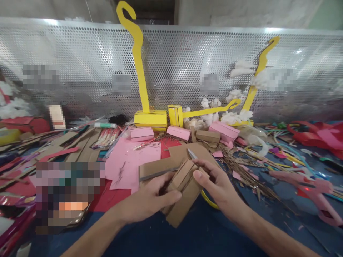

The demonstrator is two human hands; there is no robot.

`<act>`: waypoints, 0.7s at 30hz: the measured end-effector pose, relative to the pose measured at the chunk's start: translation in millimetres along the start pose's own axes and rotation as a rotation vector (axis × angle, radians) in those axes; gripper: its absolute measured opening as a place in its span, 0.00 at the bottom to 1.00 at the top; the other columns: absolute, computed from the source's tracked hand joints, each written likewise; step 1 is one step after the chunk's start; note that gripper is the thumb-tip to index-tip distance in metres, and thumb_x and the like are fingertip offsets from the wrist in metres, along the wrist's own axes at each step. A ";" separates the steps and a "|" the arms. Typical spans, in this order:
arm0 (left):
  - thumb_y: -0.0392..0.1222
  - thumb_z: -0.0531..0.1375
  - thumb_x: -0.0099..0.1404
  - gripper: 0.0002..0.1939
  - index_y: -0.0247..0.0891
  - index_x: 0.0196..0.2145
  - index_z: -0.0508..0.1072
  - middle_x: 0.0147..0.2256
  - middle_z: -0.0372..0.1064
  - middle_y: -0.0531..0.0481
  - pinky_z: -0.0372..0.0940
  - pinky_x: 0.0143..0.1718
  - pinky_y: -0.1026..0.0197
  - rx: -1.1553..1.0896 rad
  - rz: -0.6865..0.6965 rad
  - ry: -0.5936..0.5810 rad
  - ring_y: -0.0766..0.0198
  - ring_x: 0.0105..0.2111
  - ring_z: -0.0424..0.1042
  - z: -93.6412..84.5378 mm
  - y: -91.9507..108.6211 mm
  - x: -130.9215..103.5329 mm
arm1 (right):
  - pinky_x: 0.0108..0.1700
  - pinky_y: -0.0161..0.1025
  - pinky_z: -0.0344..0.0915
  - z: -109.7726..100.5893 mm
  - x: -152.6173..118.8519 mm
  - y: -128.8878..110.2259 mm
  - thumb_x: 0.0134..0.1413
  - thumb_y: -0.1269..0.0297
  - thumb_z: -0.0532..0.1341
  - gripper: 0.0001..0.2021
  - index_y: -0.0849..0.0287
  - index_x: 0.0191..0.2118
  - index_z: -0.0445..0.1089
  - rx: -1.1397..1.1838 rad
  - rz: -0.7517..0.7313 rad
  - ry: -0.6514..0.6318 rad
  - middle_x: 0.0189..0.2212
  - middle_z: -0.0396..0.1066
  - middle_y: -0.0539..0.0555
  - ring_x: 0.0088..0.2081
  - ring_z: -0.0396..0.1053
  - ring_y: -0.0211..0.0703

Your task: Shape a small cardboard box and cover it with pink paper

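Between my two hands, just above the table, is a small brown cardboard box (183, 203) with folded flaps and dark lines along its edges. My left hand (150, 200) grips its left side, thumb across the front. On the right side, my right hand (218, 184) pinches the box near its upper end; some fingertips are hidden behind it. Scissors (210, 200) with a yellow handle lie partly under the box and my right hand, their blade tip showing beyond. Another long cardboard piece (155, 169) rests just behind my left hand.
A pink glue gun (316, 189) with a red light lies at right. Behind stand yellow paper hooks on box bases (150, 117) and small pink boxes (179, 132), before a perforated metal panel (171, 64). Dry twigs (241, 171) and pink paper (128, 160) cover the blue table.
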State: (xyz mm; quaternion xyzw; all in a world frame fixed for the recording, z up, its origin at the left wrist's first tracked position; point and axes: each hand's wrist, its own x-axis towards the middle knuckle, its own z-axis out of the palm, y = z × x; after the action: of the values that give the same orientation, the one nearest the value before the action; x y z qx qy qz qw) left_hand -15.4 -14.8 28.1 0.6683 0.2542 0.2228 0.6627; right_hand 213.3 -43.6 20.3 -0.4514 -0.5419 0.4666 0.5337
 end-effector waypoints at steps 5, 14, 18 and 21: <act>0.48 0.72 0.58 0.47 0.43 0.70 0.57 0.67 0.59 0.41 0.57 0.65 0.44 -0.144 -0.050 -0.129 0.44 0.66 0.59 -7.3 -1.0 -2.2 | 0.47 0.40 0.72 -2.0 2.5 5.2 0.57 0.46 0.68 0.21 0.55 0.50 0.75 0.154 0.055 0.011 0.47 0.79 0.56 0.46 0.76 0.49; 0.50 0.66 0.67 0.36 0.46 0.68 0.61 0.63 0.64 0.38 0.75 0.46 0.53 -0.277 -0.123 -0.005 0.51 0.54 0.72 2.6 -0.5 0.8 | 0.55 0.46 0.71 -11.6 5.6 6.6 0.58 0.46 0.68 0.23 0.52 0.54 0.73 0.116 -0.037 0.056 0.52 0.77 0.57 0.54 0.73 0.53; 0.52 0.67 0.66 0.35 0.46 0.66 0.63 0.64 0.62 0.36 0.76 0.44 0.49 -0.293 -0.102 0.087 0.47 0.54 0.71 3.1 -0.4 2.3 | 0.60 0.46 0.66 -9.9 5.8 9.1 0.60 0.48 0.66 0.20 0.47 0.55 0.72 0.180 -0.089 0.049 0.56 0.74 0.54 0.58 0.70 0.51; 0.55 0.66 0.66 0.31 0.44 0.63 0.68 0.64 0.63 0.38 0.75 0.45 0.48 -0.180 0.002 0.253 0.44 0.56 0.70 2.8 -1.7 6.8 | 0.63 0.45 0.64 -9.9 5.3 8.5 0.61 0.50 0.67 0.18 0.46 0.55 0.72 0.172 -0.101 -0.001 0.58 0.71 0.53 0.62 0.66 0.50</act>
State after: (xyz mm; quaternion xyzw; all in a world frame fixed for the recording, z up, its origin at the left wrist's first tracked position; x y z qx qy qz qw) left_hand -8.5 -12.7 26.1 0.5732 0.3138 0.3279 0.6822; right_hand 223.1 -36.8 12.7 -0.3756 -0.5222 0.4841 0.5932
